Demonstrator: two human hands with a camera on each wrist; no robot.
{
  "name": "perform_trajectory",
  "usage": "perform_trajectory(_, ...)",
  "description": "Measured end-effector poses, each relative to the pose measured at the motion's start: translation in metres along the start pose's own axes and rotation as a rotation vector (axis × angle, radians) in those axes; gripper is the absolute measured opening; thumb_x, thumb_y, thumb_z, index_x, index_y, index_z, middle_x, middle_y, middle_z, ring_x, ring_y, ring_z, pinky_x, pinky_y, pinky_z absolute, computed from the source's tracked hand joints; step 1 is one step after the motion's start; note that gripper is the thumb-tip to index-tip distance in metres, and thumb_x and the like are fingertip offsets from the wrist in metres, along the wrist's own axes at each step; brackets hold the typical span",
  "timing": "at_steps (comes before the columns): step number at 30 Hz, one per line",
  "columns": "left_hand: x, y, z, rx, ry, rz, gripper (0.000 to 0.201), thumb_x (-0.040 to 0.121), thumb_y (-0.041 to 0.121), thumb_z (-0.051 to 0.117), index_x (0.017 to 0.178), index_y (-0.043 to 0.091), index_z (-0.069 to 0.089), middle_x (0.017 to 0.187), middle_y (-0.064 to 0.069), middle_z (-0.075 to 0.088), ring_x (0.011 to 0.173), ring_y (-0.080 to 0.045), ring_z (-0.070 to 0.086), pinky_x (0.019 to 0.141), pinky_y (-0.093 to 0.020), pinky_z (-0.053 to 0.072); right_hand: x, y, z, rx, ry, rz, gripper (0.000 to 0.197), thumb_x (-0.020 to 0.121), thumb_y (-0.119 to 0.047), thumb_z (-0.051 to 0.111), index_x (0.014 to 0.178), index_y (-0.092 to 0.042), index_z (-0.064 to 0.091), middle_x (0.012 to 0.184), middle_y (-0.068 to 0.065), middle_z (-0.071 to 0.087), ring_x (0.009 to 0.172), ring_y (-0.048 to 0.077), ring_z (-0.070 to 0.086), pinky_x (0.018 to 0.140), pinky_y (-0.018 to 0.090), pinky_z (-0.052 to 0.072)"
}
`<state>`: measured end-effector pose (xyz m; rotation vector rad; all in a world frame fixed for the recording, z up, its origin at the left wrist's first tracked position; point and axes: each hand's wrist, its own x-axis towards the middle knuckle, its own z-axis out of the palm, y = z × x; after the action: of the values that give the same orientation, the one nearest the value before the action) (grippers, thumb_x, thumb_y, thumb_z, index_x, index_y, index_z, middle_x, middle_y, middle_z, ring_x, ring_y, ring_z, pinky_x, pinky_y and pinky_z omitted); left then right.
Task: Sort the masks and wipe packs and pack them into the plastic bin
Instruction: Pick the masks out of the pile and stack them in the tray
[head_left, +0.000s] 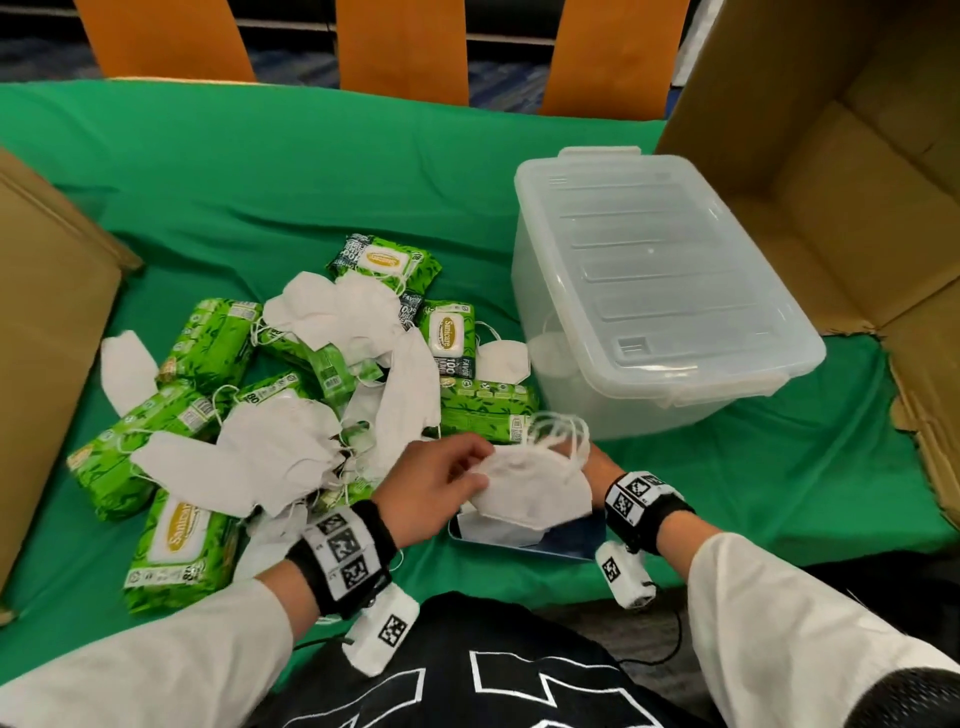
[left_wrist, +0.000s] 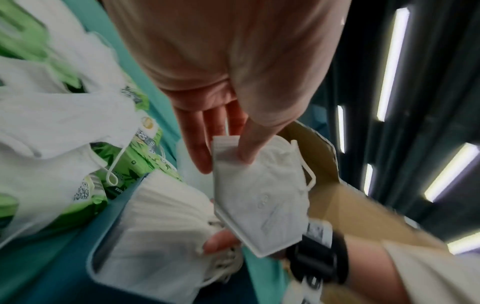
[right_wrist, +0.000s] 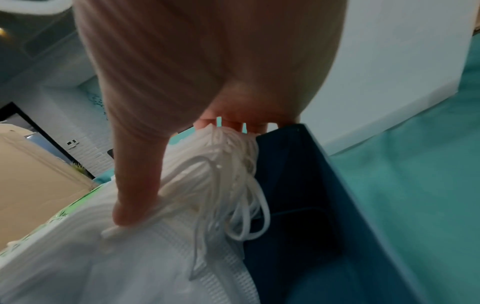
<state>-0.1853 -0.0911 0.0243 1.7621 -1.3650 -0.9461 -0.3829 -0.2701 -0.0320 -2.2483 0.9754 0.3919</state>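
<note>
Green cloth (head_left: 311, 171), mask (left_wrist: 259, 195) in left grip (left_wrist: 221, 127)

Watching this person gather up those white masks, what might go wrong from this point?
1. The right hand grips a thick stack of masks by one end; it might fan out and spill over the small blue box.
2. Ear loops dangle tangled, so they may snag when the single mask pinched by the left hand is added.
3. The plastic bin has its lid on, and both hands are full.
</note>
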Motion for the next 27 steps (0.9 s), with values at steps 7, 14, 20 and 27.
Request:
perform_trajectory(7, 0.011, -0.014, 0.028, 0.500, -0.203, 0.167, 0.024, 0.095, 0.025, 0.059, 0.118, 0.028, 0.066, 0.111, 0.002, 0.074, 0.101, -0.022, 0.065, 0.086, -0.032, 0.050, -0.001, 0.004, -0.001, 0.115, -0.039, 0.041, 0.077, 0.066, -0.032, 0.091, 0.135, -0.022, 0.058, 0.118, 0.000, 0.070, 0.104, 0.019, 0.068, 0.092, 0.029, 0.053)
perform_trajectory(14, 0.007, -0.039, 0.035, 0.785, -0.244, 0.235, 0.019, 0.090, 0.026, 0.061, 0.106, 0.028, 0.072, 0.096, 0.002, 0.067, 0.085, -0.026, 0.067, 0.069, -0.035, 0.055, -0.029, 0.008, 0.008, 0.160, 0.349, 0.037, 0.060, 0.073, -0.045, 0.085, 0.126, -0.031, 0.061, 0.129, -0.005, 0.058, 0.118, 0.013, 0.052, 0.103, 0.033, 0.043)
perform_trajectory(20, 0.007, -0.043, 0.040, 0.783, -0.221, 0.202, 0.016, 0.087, 0.030, 0.065, 0.102, 0.029, 0.059, 0.103, 0.007, 0.064, 0.094, -0.022, 0.062, 0.072, -0.032, 0.048, -0.070, -0.002, 0.016, 1.116, 0.406, 0.411, 0.011, 0.095, -0.026, 0.069, 0.100, -0.016, 0.066, 0.104, 0.007, 0.072, 0.099, 0.022, 0.065, 0.083, 0.036, 0.051)
perform_trajectory(27, 0.009, -0.056, 0.021, 0.324, -0.071, -0.104, 0.055, 0.065, 0.061, 0.083, 0.100, 0.036, 0.049, 0.101, 0.018, 0.048, 0.083, -0.003, 0.054, 0.066, -0.025, 0.042, -0.061, -0.001, 0.040, 1.521, 0.084, 0.520, 0.046, 0.097, -0.045, 0.062, 0.131, -0.013, 0.059, 0.128, 0.012, 0.069, 0.121, 0.032, 0.064, 0.115, 0.049, 0.041)
